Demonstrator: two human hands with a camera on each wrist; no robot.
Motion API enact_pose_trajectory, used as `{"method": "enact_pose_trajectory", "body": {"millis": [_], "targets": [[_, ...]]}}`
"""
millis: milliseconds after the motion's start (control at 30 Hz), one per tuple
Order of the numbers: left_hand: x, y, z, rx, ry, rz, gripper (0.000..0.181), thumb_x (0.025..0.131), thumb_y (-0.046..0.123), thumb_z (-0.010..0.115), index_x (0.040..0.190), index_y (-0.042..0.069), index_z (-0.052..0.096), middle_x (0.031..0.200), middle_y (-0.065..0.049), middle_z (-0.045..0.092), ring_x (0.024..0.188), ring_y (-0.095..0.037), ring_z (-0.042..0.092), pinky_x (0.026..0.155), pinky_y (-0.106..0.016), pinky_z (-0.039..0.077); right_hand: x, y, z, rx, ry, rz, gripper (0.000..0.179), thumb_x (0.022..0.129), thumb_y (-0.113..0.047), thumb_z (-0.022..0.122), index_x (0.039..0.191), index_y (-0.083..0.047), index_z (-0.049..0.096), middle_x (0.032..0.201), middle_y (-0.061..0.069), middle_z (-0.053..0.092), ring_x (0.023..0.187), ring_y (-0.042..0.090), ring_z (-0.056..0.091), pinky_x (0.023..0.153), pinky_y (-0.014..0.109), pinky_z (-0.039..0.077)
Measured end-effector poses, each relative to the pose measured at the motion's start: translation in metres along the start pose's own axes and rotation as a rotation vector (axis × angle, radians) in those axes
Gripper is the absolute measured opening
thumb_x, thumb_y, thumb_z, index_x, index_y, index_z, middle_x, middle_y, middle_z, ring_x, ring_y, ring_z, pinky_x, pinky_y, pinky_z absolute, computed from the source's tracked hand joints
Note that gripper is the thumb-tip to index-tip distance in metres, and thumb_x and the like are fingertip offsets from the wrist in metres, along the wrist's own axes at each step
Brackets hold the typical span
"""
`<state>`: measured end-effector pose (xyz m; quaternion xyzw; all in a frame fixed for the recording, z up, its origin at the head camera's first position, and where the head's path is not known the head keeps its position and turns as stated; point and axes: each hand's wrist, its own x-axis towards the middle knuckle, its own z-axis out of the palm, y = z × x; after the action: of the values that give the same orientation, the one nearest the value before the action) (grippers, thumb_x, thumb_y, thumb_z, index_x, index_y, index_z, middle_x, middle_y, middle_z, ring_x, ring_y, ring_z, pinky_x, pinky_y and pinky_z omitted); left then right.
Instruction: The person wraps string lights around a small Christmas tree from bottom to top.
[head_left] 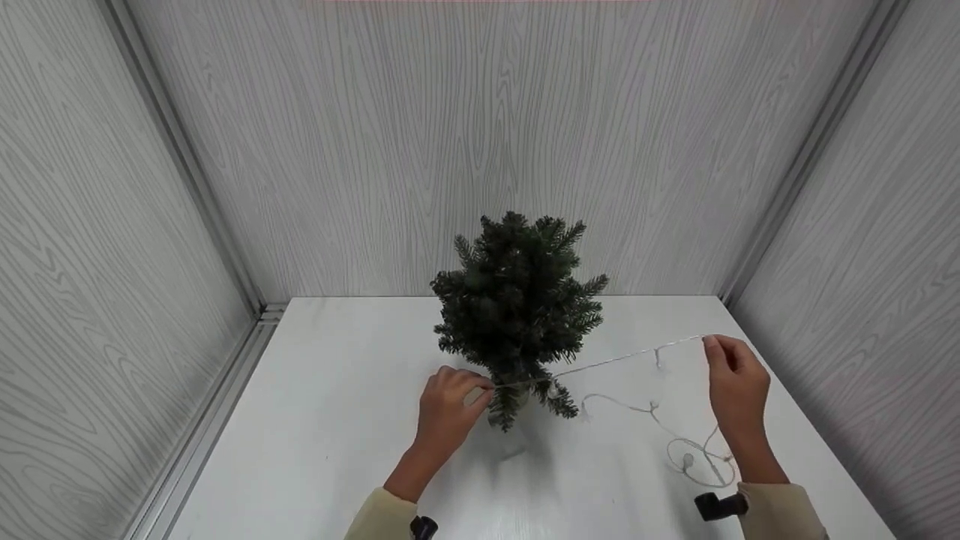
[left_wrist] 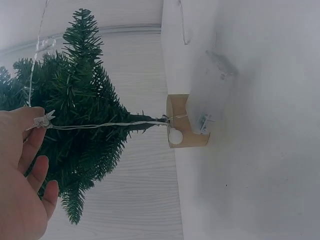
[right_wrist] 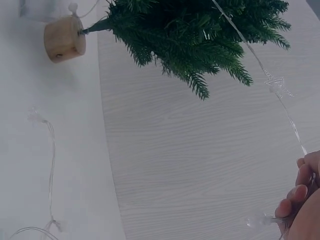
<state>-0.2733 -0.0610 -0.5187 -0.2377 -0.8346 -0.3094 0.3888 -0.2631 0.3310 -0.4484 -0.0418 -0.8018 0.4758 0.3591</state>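
A small green artificial Christmas tree [head_left: 517,292] stands upright on the white table, its round wooden base [right_wrist: 61,44] visible in the right wrist view. In front of its lower branches my left hand [head_left: 448,401] pinches a thin clear string of lights [head_left: 615,361] between thumb and forefinger, beside a small star-shaped bulb [left_wrist: 44,120]. Farther right, my right hand [head_left: 739,390] pinches the same string, which stretches nearly taut between both hands. One strand runs from the left hand to the base. Another star bulb [right_wrist: 277,86] hangs between hands and tree.
Loose light string [head_left: 701,450] lies coiled on the table [head_left: 337,435] below the right hand. A clear plastic box [left_wrist: 212,90] sits by the tree's base. Grey wood-grain panels [head_left: 480,135] enclose the back and sides.
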Motion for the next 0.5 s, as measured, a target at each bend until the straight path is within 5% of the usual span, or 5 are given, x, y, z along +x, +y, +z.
{"method": "enact_pose_trajectory", "body": {"millis": [267,500], "targets": [[0.001,-0.002,0.003,0.043,0.032,-0.007,0.005,0.082,0.025,0.077,0.085,0.025,0.074,0.084,0.012,0.067,0.077,-0.012,0.052,0.069,-0.036,0.045,0.014,-0.013,-0.001,0.011,0.034,-0.034,0.03,0.095,-0.033,0.059,0.108,-0.007,0.068,0.087,0.0,0.061,0.076,0.009,0.052,0.064,0.017,0.04],[0.001,0.001,0.004,-0.007,0.018,-0.042,0.008,0.083,0.029,0.076,0.089,0.024,0.074,0.084,0.013,0.068,0.075,-0.01,0.051,0.068,-0.033,0.045,0.027,-0.006,0.006,0.012,0.057,-0.021,0.033,0.096,-0.035,0.058,0.105,-0.004,0.067,0.085,0.005,0.059,0.075,0.01,0.05,0.064,0.02,0.038]]}}
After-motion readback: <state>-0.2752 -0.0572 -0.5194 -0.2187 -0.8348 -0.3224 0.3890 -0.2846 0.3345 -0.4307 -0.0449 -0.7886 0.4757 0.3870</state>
